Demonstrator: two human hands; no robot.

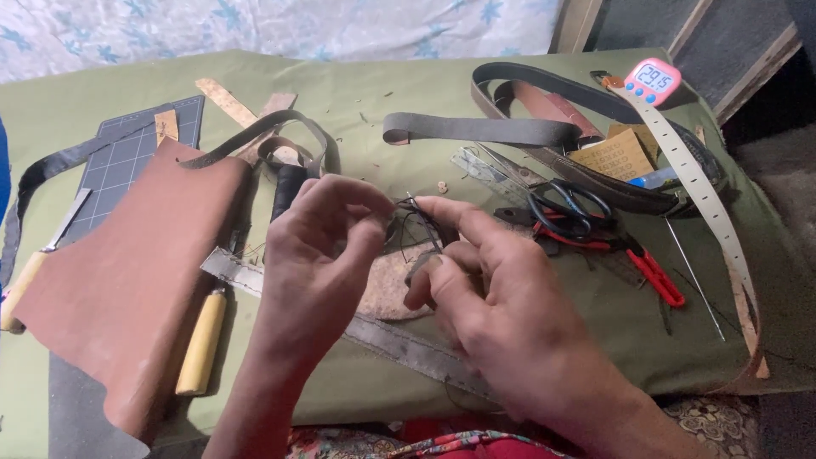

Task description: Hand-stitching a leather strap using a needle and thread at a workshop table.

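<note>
My left hand (319, 255) and my right hand (493, 293) meet over the middle of the green cloth (365, 93). Both pinch a dark thread (414, 223) between thumb and fingertips, and a thin needle (416, 204) sticks up beside my right fingertips. Loose thread loops hang between the hands. Under them lies a small light-brown leather piece (387, 289) on a long metal ruler (399, 340).
A large brown leather sheet (127, 272) lies left, over a cutting mat (136, 157), with wooden-handled tools (202, 340). Black scissors (565, 208), red-handled pliers (654, 276), dark belts (476, 129), a perforated strap (693, 178) and a pink timer (653, 81) sit right.
</note>
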